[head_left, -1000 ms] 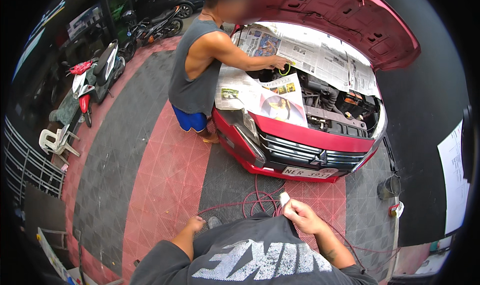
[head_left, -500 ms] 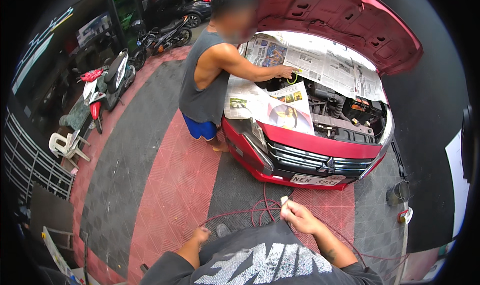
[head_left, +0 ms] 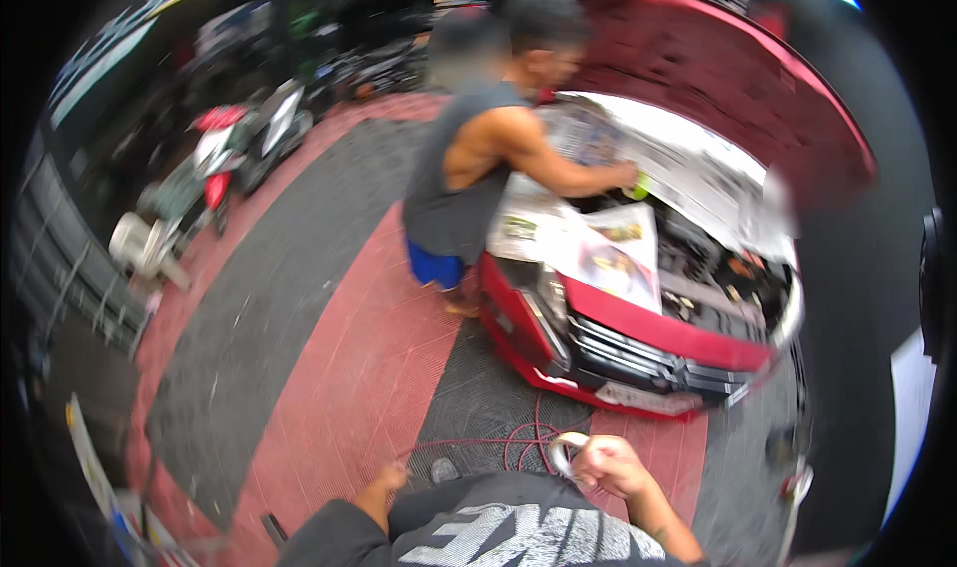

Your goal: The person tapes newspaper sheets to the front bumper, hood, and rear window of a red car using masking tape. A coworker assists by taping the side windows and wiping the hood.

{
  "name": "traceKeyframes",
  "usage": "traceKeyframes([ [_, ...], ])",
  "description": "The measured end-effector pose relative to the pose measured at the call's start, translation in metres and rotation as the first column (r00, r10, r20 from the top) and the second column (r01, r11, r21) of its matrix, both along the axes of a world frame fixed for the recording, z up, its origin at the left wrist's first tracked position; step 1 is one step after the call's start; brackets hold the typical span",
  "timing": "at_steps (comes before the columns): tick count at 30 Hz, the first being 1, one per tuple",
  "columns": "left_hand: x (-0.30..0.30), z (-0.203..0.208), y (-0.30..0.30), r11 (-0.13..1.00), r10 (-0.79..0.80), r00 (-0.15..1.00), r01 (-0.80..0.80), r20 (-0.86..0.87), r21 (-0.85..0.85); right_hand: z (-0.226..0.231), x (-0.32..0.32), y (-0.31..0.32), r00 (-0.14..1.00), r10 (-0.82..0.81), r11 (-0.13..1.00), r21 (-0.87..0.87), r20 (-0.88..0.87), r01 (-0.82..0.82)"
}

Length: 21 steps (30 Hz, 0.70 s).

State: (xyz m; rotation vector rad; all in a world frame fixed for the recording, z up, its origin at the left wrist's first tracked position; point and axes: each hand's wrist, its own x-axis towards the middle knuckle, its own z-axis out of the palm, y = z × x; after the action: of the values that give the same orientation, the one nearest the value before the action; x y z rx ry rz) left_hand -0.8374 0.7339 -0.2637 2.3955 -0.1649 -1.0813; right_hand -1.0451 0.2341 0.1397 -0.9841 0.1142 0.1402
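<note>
My right hand [head_left: 610,465] is closed on a roll of pale tape [head_left: 566,453], held in front of my dark shirt above the floor. The roll's ring shape shows beside my fingers. My left hand [head_left: 392,479] hangs low by my left side; its fingers are blurred and partly hidden. Ahead stands a red car [head_left: 638,333] with its hood [head_left: 728,79] raised and newspaper sheets [head_left: 608,253] spread over its front edge and the far side of the engine bay. A person [head_left: 464,183] in a grey sleeveless top leans over the bay, one hand at a small yellow-green thing [head_left: 641,185].
A red hose [head_left: 518,445] lies coiled on the red and black floor tiles between me and the car. To the left are a red-and-white scooter [head_left: 229,153], a white plastic chair [head_left: 145,248] and metal railings [head_left: 75,258]. A dark wall [head_left: 867,298] runs along the right.
The view has swung, so the car and person sit lower and further right. The tape roll in my right hand has turned, showing its ring. The person's head has turned toward the engine bay.
</note>
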Motion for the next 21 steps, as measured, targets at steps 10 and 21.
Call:
traceKeyframes([
  [10,0.043,0.036,0.065,0.853,0.513,0.858,-0.507,0.022,-0.125,-0.154,0.064,0.000,0.992,-0.128,0.188,-0.982,-0.017,0.007],
  [21,-0.074,0.003,0.275,0.709,0.675,0.737,-0.665,0.049,0.234,-0.392,0.155,-0.038,0.687,0.177,0.049,-0.691,-0.705,-0.721],
])
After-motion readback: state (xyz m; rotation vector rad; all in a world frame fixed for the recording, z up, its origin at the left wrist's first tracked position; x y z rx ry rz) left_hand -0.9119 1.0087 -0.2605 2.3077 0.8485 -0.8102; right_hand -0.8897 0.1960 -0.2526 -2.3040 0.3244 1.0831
